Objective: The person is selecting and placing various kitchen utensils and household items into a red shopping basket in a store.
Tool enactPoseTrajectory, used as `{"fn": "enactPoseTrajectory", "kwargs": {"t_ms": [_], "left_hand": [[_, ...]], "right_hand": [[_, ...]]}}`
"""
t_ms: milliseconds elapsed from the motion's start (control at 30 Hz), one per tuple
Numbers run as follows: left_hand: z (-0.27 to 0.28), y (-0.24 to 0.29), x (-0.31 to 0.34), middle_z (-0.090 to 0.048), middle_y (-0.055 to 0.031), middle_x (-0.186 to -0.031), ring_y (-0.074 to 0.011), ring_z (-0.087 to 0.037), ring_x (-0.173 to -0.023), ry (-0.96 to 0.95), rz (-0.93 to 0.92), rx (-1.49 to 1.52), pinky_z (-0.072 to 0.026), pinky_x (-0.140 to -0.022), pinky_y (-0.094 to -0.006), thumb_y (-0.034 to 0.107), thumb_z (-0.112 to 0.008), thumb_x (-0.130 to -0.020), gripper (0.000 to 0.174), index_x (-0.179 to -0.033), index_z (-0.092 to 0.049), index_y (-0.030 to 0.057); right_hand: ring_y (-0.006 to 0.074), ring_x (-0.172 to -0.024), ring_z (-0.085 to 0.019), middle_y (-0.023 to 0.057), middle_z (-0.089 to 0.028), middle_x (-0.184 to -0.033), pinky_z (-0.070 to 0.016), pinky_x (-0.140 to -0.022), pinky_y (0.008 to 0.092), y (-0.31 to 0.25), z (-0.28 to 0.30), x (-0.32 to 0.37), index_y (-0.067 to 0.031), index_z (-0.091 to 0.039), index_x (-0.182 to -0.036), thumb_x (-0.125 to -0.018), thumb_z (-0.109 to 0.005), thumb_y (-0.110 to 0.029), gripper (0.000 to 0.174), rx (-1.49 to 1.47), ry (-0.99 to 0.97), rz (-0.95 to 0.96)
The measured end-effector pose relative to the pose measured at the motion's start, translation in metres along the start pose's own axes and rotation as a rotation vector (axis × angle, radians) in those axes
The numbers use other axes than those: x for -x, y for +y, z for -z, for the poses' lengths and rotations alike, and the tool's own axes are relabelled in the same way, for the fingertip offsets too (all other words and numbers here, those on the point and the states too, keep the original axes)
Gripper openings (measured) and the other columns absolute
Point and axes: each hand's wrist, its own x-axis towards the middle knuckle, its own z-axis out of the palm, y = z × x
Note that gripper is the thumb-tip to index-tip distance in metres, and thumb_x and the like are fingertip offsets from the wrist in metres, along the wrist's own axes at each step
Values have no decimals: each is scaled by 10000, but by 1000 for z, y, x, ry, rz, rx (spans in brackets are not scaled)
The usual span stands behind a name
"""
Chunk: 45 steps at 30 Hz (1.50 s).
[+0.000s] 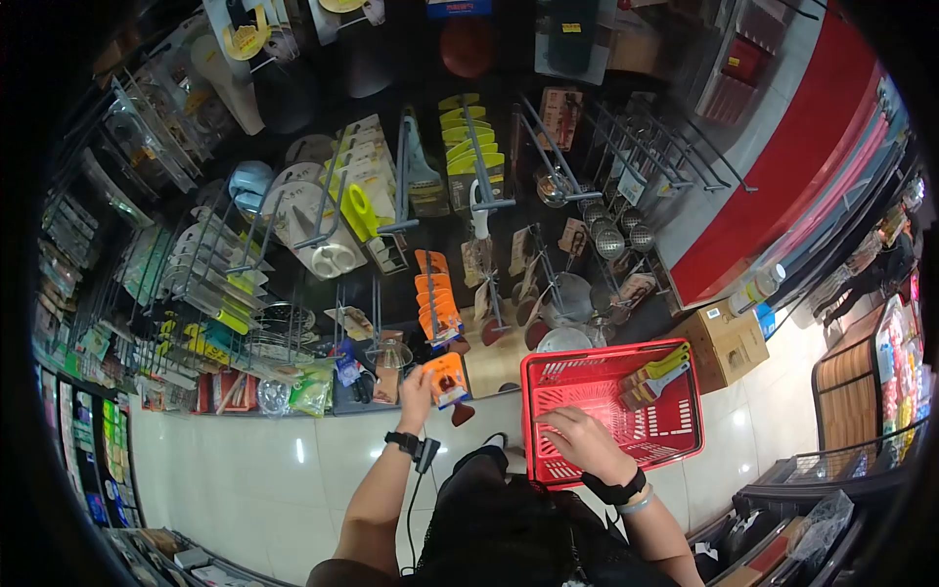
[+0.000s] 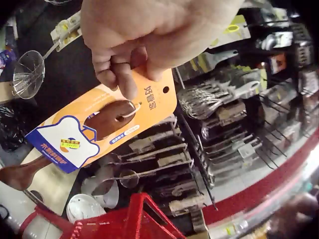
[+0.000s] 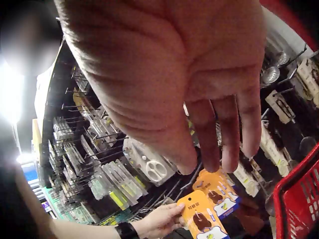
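My left hand point(image 1: 416, 386) holds up an orange card point(image 1: 448, 380) that carries a brown wooden spoon. In the left wrist view the fingers point(image 2: 124, 74) pinch the top of the orange card point(image 2: 114, 124), and the spoon's handle point(image 2: 20, 174) sticks out below it. My right hand point(image 1: 575, 432) hovers at the near rim of a red shopping basket point(image 1: 606, 354), fingers relaxed and holding nothing. The right wrist view shows that hand point(image 3: 219, 149) with straight fingers, the left hand point(image 3: 159, 221) with the card point(image 3: 199, 219) below, and the basket's edge point(image 3: 299, 199). Yellow and green utensils point(image 1: 657, 376) lie in the basket.
A peg wall of kitchen tools fills the view ahead: more orange spoon cards point(image 1: 435, 293), metal strainers point(image 1: 611, 240), yellow-green utensils point(image 1: 469, 137). A cardboard box point(image 1: 724, 342) stands right of the basket. White floor tiles point(image 1: 274, 470) lie to my left, more shelves to the right.
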Motion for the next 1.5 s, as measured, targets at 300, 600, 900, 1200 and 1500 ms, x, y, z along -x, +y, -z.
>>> {"fn": "enactPoseTrajectory", "kwargs": {"t_ms": [300,600,900,1200,1500], "left_hand": [[2,35,-45,-590,-100,-601,-180,-594,-558,-26,-53,-116,-431,-530,-313,194,-501,-922,189,-911,-572,19],[3,-4,-59,-556,-90,-603,-157,-575,-551,-38,-80,-151,-428,-512,-292,174,-461,-952,199,-901,-543,1],[-3,-9,-86,-559,-57,-683,-105,-570,-592,-104,-10,44,-447,-527,-260,156,-454,-957,200,-881,-549,-2],[-2,-23,-97,-614,-36,-901,-70,-563,-784,-56,-107,-115,-469,-644,-236,177,-487,-947,213,-1074,-567,25],[24,-74,-12,-618,-133,-770,-181,-587,-697,-57,113,-182,-466,-633,-319,212,-464,-940,277,-980,-591,-31]], "right_hand": [[332,-860,-592,155,-614,-903,-500,-749,392,12,-4,29,-8,-608,-971,-793,-598,-70,189,-6,61,-98],[330,-857,-591,152,-613,-892,-498,-753,393,16,-4,30,-7,-609,-971,-793,-601,-74,189,-10,78,-111],[335,-842,-595,163,-613,-881,-499,-743,395,28,0,33,-5,-617,-960,-788,-606,-57,181,0,123,-116],[337,-857,-614,170,-641,-912,-504,-752,386,67,1,52,-2,-634,-948,-795,-614,-72,169,-10,168,-239],[211,-907,-629,128,-643,-1008,-516,-715,313,216,1,115,-37,-522,-1166,-846,-626,-154,356,-117,688,-832]]}}
